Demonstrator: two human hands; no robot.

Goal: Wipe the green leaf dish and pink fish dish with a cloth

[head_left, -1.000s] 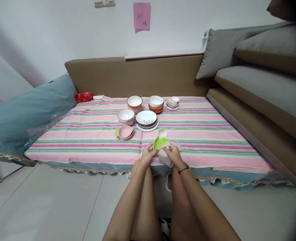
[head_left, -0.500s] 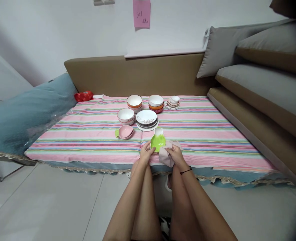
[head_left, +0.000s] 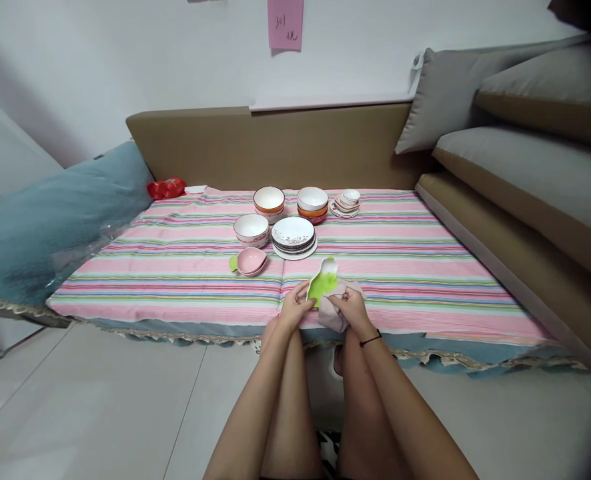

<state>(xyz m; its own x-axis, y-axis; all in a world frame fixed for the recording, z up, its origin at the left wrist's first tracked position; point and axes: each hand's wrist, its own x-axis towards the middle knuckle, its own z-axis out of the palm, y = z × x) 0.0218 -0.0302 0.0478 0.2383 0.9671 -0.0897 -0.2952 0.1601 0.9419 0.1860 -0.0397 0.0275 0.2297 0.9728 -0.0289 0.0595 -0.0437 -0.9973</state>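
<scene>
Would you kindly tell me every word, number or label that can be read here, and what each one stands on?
"301": handwritten on the pink paper note on the wall.
Second handwritten line, same note: too small to read surely.
No lettering can be made out on the green-and-white dish or the stacked plates.

Looks like a room in a home, judging by the brown sofa backrest (head_left: 270,150), stacked grey cushions (head_left: 520,157), lace-edged blue cover (head_left: 75,213) and striped cloth (head_left: 400,257) laid out under household bowls (head_left: 251,227) and plates (head_left: 292,232). Floored in pale tiles (head_left: 105,400).
</scene>
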